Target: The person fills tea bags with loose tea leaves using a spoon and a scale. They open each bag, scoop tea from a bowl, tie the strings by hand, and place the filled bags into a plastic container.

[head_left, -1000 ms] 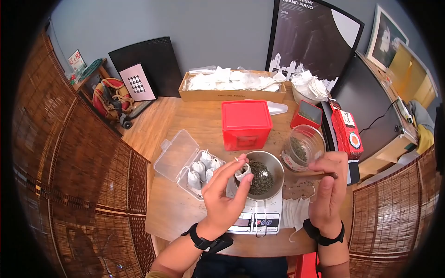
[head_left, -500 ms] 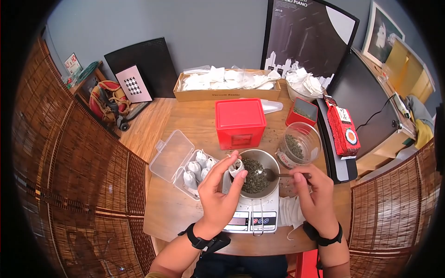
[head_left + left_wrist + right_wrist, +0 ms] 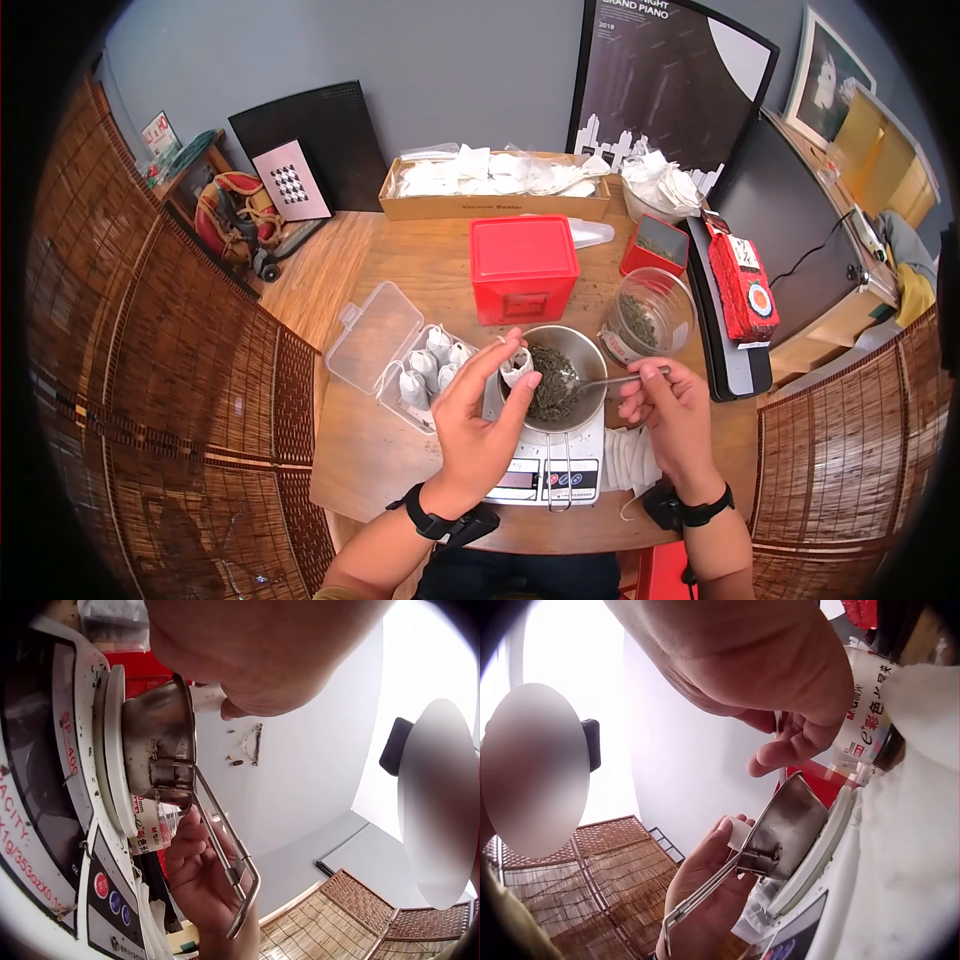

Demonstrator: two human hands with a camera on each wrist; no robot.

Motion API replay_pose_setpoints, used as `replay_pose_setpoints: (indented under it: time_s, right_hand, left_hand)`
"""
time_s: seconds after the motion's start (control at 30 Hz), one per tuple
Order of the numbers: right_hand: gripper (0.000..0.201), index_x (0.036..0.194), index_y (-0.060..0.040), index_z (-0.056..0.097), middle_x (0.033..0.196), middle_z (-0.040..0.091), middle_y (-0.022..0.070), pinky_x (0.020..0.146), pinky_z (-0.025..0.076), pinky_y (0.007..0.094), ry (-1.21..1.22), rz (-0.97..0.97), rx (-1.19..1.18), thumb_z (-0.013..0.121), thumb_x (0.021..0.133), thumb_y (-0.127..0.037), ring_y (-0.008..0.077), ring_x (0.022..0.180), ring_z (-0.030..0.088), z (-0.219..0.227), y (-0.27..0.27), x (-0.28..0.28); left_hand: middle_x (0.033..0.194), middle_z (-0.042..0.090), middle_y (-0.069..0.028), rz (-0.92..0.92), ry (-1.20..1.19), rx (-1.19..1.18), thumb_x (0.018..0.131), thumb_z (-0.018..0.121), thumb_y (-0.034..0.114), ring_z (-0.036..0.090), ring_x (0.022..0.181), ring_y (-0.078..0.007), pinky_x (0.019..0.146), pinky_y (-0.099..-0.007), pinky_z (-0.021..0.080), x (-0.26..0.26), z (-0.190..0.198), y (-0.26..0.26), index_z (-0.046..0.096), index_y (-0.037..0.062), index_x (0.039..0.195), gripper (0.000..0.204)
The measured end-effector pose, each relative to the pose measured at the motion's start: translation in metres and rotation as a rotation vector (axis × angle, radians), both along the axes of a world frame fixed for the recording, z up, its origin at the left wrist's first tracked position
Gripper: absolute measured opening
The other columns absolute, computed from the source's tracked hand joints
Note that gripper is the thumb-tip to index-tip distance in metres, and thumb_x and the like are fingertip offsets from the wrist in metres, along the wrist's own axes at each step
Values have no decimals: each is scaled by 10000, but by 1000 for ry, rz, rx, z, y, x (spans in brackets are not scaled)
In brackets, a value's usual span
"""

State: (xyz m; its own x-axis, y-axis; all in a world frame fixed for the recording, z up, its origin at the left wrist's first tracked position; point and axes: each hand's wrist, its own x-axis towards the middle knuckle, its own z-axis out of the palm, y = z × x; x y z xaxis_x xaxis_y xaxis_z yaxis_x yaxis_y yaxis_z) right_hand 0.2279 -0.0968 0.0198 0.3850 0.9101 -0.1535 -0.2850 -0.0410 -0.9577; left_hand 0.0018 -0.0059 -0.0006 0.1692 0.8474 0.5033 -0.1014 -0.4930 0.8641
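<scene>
My left hand (image 3: pixel 478 432) pinches a small white cloth pouch (image 3: pixel 516 374), its mouth facing up, at the left rim of a metal cup (image 3: pixel 594 402) with a folded wire handle (image 3: pixel 225 844). Dark dried leaves (image 3: pixel 548 362) lie inside the cup, which stands on a white kitchen scale (image 3: pixel 588 446). From the right, my right hand (image 3: pixel 680 425) pinches a spoon (image 3: pixel 612 380) by its handle end, its bowl down among the leaves. In the right wrist view the cup wall hides the leaves.
A clear plastic box (image 3: pixel 372 338) holds several filled pouches (image 3: pixel 414 388) on the left. Behind the cup stands a red tin (image 3: pixel 524 272); a clear tub (image 3: pixel 668 310) with leaves is to the right. Flat white pouches (image 3: pixel 628 458) lie beside the scale.
My right hand has moved left and brought the spoon from beside the cup down into the leaves; its handle has shifted slightly since. My left hand keeps the pouch at the rim.
</scene>
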Motion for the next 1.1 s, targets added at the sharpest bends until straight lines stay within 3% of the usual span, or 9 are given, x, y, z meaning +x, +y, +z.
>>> replay_pose_setpoints:
  time_s: [0.23, 0.63, 0.93, 1.1]
  right_hand:
    - [261, 1203, -7, 670, 919, 736, 74, 654, 535, 264, 108, -63, 100, 582, 1181, -252, 127, 710, 669, -2, 4, 6]
    - [261, 1176, -42, 644, 901, 742, 71, 596, 514, 261, 136, -96, 242, 561, 1189, -289, 112, 656, 647, 41, 13, 0]
    - [271, 1183, -23, 651, 902, 738, 79, 637, 503, 241, -123, -82, 251, 574, 1187, -283, 108, 678, 646, 58, 15, -17]
    - [234, 1209, 19, 647, 947, 725, 99, 686, 527, 248, -451, -50, 348, 565, 1185, -199, 108, 722, 656, 66, 7, -27]
  left_hand:
    - [1393, 740, -208, 18, 55, 42, 951, 807, -84, 717, 1283, -267, 1129, -388, 545, 0, 3, -1, 705, -47, 1383, 445]
    - [1346, 786, -181, 95, 256, 204, 872, 909, 12, 767, 1181, -299, 1053, -394, 568, -1, 16, -4, 741, -17, 1362, 519]
    - [1340, 791, -181, 89, 267, 229, 858, 922, 29, 771, 1155, -299, 1042, -403, 555, -2, 15, -2, 744, -41, 1351, 529]
    - [1336, 790, -187, 90, 252, 218, 864, 918, 32, 772, 1151, -302, 1035, -397, 562, -2, 17, -3, 742, -33, 1356, 527]
